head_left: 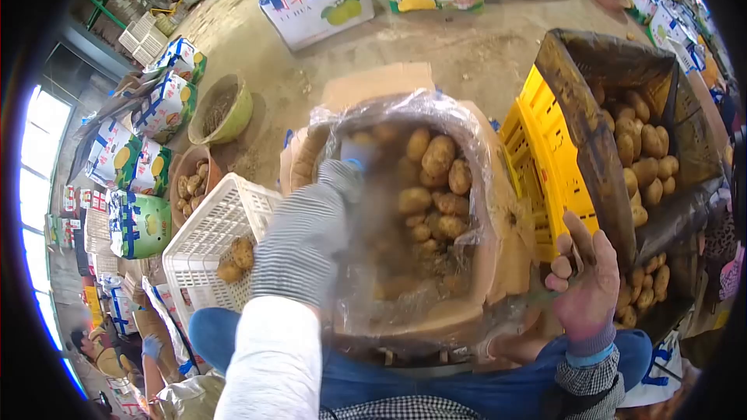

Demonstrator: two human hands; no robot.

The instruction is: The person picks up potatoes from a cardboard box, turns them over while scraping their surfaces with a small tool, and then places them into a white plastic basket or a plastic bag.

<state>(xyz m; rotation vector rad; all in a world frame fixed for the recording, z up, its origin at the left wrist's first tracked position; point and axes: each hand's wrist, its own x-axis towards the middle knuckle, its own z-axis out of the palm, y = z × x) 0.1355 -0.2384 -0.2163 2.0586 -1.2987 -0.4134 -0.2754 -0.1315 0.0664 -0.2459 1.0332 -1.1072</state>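
Well, the potatoes lie in a heap in the cardboard box, right in front of the person's legs; a thin plastic bag lines the box and is bunched up at the rim. I think the bag could rip or slide down, if the left hand snags it on the way in or out; a potato could get a bruise too, if it is dropped hard on the heap.

The left arm, in a white sleeve, reaches straight forward, so its striped glove is over the left side of the box; its fingers are too blurry to see, so I can't tell if they hold anything. The right hand is up beside the yellow crate, with its elbow low; its fingers are a bit bent and apart, and I see no potato in them.
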